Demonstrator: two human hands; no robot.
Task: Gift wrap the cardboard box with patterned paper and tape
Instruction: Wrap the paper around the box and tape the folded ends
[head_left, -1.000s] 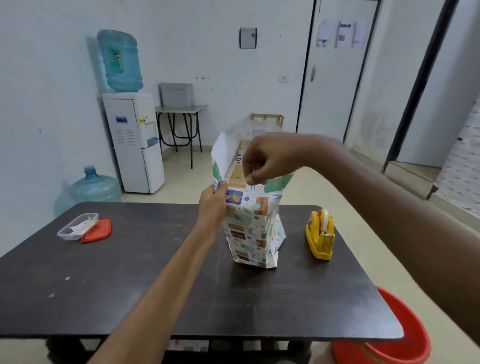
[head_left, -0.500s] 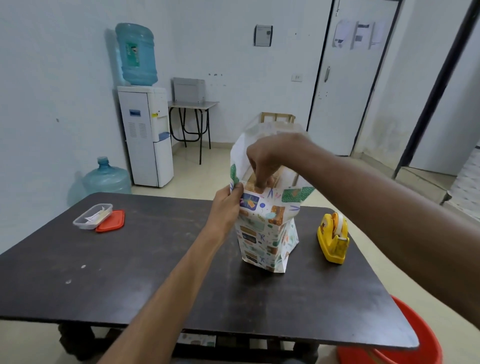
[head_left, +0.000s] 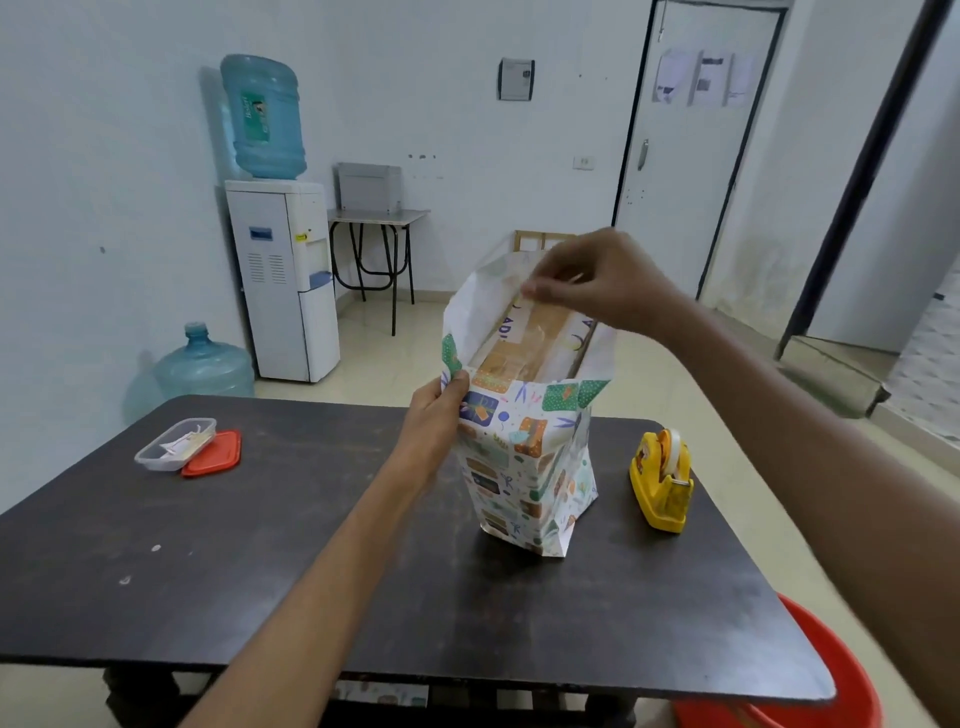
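The cardboard box (head_left: 524, 343) is stood upright mid-counter (head_left: 311, 545), sleeved in patterned paper (head_left: 519, 467) (top end open). The paper's near left corner is gripped by the left hand (head_left: 434, 421). Its far upper edge appears pinched by the right hand (head_left: 597, 283), though the fingertips are blurred. A tape dispenser (head_left: 662, 480) is positioned to the right.

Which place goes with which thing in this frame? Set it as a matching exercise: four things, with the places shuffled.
Things:
1 tape dispenser
2 red lid
3 cardboard box
4 red bucket

Places:
A inside the upright patterned paper
B on the floor by the near right corner of the table
C on the table, right of the paper
D beside the clear container

Pairs: 1-C; 2-D; 3-A; 4-B
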